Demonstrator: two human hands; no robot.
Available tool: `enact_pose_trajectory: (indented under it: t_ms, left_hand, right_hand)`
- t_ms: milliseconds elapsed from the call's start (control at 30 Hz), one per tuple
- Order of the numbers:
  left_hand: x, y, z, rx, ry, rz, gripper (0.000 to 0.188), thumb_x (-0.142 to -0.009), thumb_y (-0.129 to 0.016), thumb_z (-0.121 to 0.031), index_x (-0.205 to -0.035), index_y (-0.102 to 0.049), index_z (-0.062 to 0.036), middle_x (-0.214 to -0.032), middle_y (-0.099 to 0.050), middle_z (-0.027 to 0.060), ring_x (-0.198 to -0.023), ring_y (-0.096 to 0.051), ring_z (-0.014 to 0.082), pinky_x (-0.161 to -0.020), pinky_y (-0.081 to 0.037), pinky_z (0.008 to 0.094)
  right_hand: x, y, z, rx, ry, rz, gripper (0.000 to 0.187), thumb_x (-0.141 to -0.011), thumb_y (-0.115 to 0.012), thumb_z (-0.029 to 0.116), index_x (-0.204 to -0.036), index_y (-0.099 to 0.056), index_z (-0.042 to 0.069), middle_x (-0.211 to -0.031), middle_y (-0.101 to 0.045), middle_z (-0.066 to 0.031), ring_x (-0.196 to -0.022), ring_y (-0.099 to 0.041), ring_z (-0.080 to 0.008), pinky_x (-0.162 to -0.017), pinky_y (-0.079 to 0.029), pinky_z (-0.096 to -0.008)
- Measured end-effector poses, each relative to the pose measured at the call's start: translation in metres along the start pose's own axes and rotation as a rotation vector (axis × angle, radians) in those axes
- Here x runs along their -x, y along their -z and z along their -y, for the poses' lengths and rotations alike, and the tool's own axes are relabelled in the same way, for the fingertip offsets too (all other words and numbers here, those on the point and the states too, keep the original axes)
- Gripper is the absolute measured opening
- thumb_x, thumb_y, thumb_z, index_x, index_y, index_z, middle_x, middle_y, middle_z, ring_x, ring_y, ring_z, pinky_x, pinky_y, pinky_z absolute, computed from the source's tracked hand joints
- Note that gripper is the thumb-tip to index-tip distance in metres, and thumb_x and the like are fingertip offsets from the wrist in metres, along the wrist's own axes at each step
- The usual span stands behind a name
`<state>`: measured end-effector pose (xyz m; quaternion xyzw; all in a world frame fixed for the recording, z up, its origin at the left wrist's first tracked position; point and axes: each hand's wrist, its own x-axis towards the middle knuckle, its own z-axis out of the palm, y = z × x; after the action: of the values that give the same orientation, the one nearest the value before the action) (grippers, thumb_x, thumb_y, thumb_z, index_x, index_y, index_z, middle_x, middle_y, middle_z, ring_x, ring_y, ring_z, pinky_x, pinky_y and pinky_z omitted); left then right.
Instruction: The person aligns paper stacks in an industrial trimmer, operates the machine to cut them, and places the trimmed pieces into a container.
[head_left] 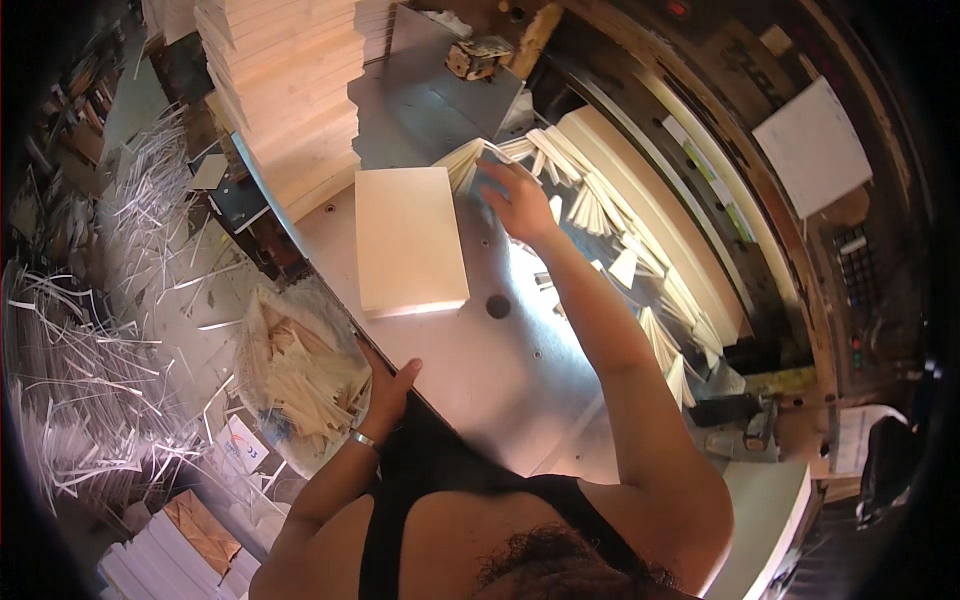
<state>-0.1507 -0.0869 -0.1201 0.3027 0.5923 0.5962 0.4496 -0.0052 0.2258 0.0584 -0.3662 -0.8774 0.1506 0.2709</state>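
A thick block of cream paper sheets (410,240) lies flat on the metal table (400,345). Beyond its right side, my right hand (518,203) reaches over the table, fingers apart. Its fingertips are beside a fan of cream paper offcuts (462,163); whether they touch it I cannot tell. More offcut strips (590,200) lie in a curved row to the right of that hand. My left hand (388,388) rests at the table's near left edge, thumb apart from the fingers, holding nothing. Part of its fingers is hidden along the edge.
A tall stack of cream paper (280,90) stands at the back left. Left of the table sit a clear bag of offcuts (305,370) and a heap of shredded strips (90,390). A dark machine with a long pale bar (655,210) borders the right side.
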Motion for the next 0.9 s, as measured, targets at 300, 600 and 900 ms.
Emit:
enact_pose_trajectory:
  t_ms: [300, 600, 900]
  left_hand:
    - [0.011, 0.001, -0.005, 0.134, 0.163, 0.074, 0.129, -0.083, -0.08, -0.03, -0.157, 0.02, 0.0038, -0.162, -0.014, 0.0278, -0.148, -0.027, 0.0351, -0.122, -0.025, 0.0431]
    - [0.016, 0.011, 0.001, 0.027, 0.197, 0.13, 0.108, -0.086, -0.076, -0.031, -0.156, -0.001, 0.0029, -0.148, -0.037, 0.0242, -0.133, -0.045, 0.0321, -0.113, -0.038, 0.0443]
    - [0.021, 0.017, 0.003, 0.088, 0.331, 0.105, 0.099, -0.087, -0.075, -0.03, -0.155, -0.011, 0.0038, -0.143, -0.042, 0.0217, -0.127, -0.049, 0.0284, -0.109, -0.041, 0.0418]
  right_hand:
    - [-0.1, -0.068, -0.037, 0.416, -0.087, 0.017, 0.045, -0.087, -0.071, 0.047, -0.12, -0.075, 0.017, -0.117, -0.065, -0.0152, -0.118, -0.06, -0.0324, -0.101, -0.046, -0.0481]
    - [-0.075, 0.01, -0.14, 0.588, -0.348, -0.091, 0.062, -0.074, -0.08, 0.053, -0.117, -0.069, 0.01, -0.122, -0.066, -0.0147, -0.123, -0.058, -0.034, -0.104, -0.045, -0.048]
    - [-0.099, 0.016, -0.166, 0.434, -0.67, 0.098, 0.074, -0.082, -0.069, 0.061, -0.119, -0.069, -0.003, -0.13, -0.065, -0.0265, -0.123, -0.062, -0.0367, -0.104, -0.049, -0.0433]
